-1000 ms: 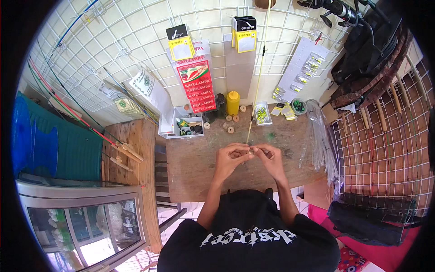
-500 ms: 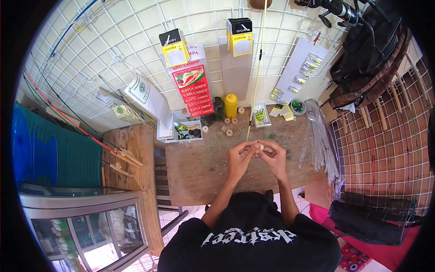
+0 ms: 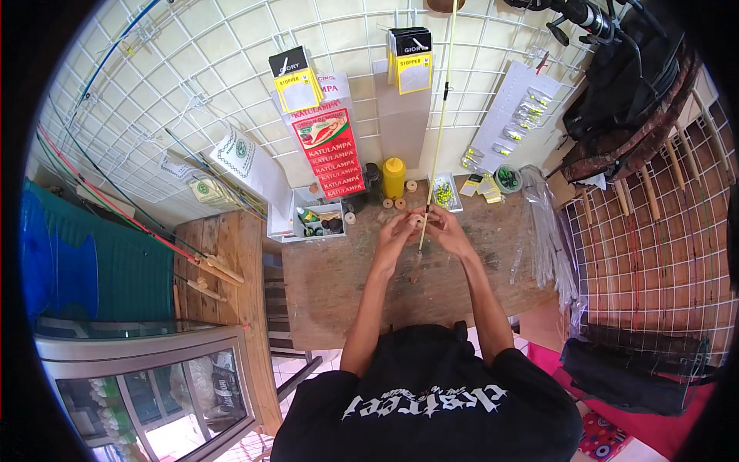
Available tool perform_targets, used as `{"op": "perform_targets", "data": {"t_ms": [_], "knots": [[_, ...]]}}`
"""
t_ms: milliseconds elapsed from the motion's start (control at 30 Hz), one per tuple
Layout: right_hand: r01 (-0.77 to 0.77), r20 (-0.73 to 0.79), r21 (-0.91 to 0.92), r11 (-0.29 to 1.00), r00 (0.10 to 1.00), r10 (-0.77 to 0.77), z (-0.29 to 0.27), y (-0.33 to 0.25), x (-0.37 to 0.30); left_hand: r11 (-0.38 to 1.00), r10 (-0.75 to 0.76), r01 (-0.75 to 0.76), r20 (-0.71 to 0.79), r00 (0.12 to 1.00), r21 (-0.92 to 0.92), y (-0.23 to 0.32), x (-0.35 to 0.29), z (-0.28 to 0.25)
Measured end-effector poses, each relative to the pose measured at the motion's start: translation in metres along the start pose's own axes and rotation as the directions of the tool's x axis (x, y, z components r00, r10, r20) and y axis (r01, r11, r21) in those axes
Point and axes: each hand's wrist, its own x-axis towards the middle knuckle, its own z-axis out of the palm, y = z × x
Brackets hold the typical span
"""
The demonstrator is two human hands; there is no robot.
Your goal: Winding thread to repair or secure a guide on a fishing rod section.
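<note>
A thin yellow fishing rod (image 3: 439, 123) slants down from the top edge past my fingertips, and its lower end shows below my hands. My left hand (image 3: 394, 233) pinches a small pale ring (image 3: 416, 220), apparently cork, beside the rod. Close to it, my right hand (image 3: 448, 233) has its fingers closed at the rod, by a dark band; its exact fingertip contact is partly hidden. Whether the rod runs through the ring, I cannot tell. Below the rod's end there is a small brown elongated patch or piece (image 3: 415, 268) on the wooden table (image 3: 346, 285).
Behind my hands stand a yellow squeeze bottle (image 3: 393, 179), several loose pale rings (image 3: 399, 204) and a white box of yellow-green bits (image 3: 444, 192). A divided tray (image 3: 323, 223) sits at left. Clear plastic sleeves (image 3: 543, 239) lie at right. Packets hang on the wire grid (image 3: 231, 77).
Both hands have moved forward and a little left with the ring, up alongside the rod. More of the rod's lower end now shows below them.
</note>
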Motion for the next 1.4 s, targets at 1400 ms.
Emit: {"op": "perform_targets", "data": {"t_ms": [1400], "knots": [[-0.016, -0.356, -0.096, 0.995, 0.934, -0.019, 0.092, -0.020, -0.149, 0.925, 0.069, -0.046, -0.049, 0.996, 0.376, -0.030, -0.160, -0.003]]}}
